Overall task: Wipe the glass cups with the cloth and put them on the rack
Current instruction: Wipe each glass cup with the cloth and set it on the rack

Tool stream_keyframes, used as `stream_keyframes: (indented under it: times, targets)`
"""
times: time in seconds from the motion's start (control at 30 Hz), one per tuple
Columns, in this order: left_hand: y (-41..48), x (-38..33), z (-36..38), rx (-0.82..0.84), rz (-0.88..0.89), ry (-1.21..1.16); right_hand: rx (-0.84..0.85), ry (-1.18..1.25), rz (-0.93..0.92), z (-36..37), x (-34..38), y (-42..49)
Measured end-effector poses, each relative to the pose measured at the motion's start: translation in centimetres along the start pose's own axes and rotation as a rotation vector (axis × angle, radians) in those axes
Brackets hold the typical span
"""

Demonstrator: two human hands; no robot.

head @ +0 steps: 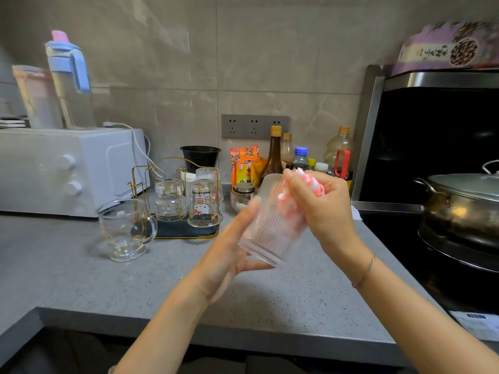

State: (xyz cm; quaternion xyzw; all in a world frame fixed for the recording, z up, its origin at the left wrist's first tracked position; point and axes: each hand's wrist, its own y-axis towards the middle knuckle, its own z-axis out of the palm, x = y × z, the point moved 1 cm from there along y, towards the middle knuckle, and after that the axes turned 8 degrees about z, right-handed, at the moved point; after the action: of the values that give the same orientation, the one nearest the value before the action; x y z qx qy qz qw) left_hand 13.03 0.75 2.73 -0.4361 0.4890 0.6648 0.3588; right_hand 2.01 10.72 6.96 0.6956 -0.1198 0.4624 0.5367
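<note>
- The right hand has its fingers curled tight round a pink-and-white cloth. Part of the cloth is stuffed into the mouth of a cup of ribbed glass.
- The left hand grips that cup from the other side, with its fingers laid along the wall and the thumb hooked at the base. This hand is blurred.
- The cup is held clear of the table. It is tilted, with its mouth up toward the right fingers and its base down by the left palm.
- A thin bracelet sits on the right wrist.
- Beyond the left fingers and off to their left, a gold wire rack stands on the table.
- Three glasses stand upside down on the rack: a dotted cup, a cat cup and a back cup behind those two.
- A mug stands upright on the table at the rack's left. Its handle points toward the rack, and I can't tell whether it touches.
- Just behind the held cup is a jar. Past the right fingers, bottles line the wall.
- Far to the left is a white oven, and to the right of the right hand is a lidded pot.
</note>
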Motion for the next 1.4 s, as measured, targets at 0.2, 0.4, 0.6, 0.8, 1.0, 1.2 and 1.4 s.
stream_keyframes:
  times: [0.2,0.4,0.6,0.8,1.0,1.2,1.4]
  targets:
    - [0.0,0.9,0.3,-0.109,0.257,0.610,-0.005,-0.096,-0.002,0.5,-0.2,0.0]
    - [-0.2,1.7,-0.4,-0.052,0.182,0.248,0.050,-0.097,0.048,0.7,-0.8,-0.4]
    - [-0.5,3.4,-0.4,-0.046,-0.098,-0.432,0.050,0.134,0.286,0.4,-1.8,-0.5]
    - [-0.1,4.6,-1.9,-0.141,-0.060,-0.441,-0.219,0.295,0.650,-3.0,-6.3,1.1]
    - [0.2,6.0,-3.3,-0.345,-0.091,-0.393,-0.001,0.074,1.033,-3.7,-12.5,-3.4]
    - [0.2,6.9,-3.9,-0.380,-0.092,-0.411,0.160,-0.470,0.806,-4.5,-15.2,-4.1]
    - [0.8,6.6,-3.8,-0.409,0.002,-0.380,0.192,-0.341,0.600,-1.2,-10.1,-4.1]
